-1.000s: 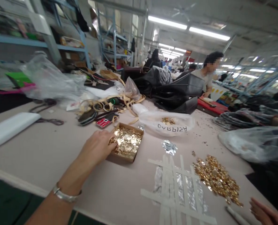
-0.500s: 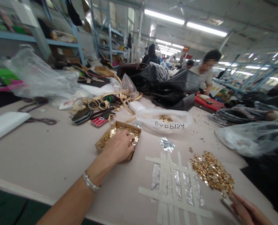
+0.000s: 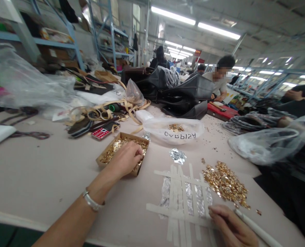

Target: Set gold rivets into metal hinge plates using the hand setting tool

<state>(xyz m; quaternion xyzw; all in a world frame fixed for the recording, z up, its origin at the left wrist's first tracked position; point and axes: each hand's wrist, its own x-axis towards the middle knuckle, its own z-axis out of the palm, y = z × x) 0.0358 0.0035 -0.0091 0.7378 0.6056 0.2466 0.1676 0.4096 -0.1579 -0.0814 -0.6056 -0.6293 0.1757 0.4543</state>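
My left hand [image 3: 128,156] is in a cardboard box [image 3: 101,160] of flat gold metal pieces [image 3: 116,145], its fingers curled together; what they hold is hidden. At the lower right, my right hand [image 3: 231,224] has thumb and fingertips pinched together at the right edge of the taped strips [image 3: 179,199]; anything between them is too small to name. A pale rod [image 3: 255,228] lies beside this hand. Just above it is a heap of gold pieces [image 3: 227,181], and a small pile of silver discs [image 3: 177,156] sits beyond the tape.
Behind the box lie a red calculator [image 3: 103,131], straps and clear plastic bags [image 3: 26,82]. A white bag [image 3: 155,132] holds gold pieces. Black leather bags [image 3: 178,91] are stacked farther back. A person [image 3: 221,77] stands beyond a red board [image 3: 222,111].
My right hand has moved left and up from the gold heap's lower end to the taped strips. My left hand's fingers are more curled inside the box. The view has shifted slightly.
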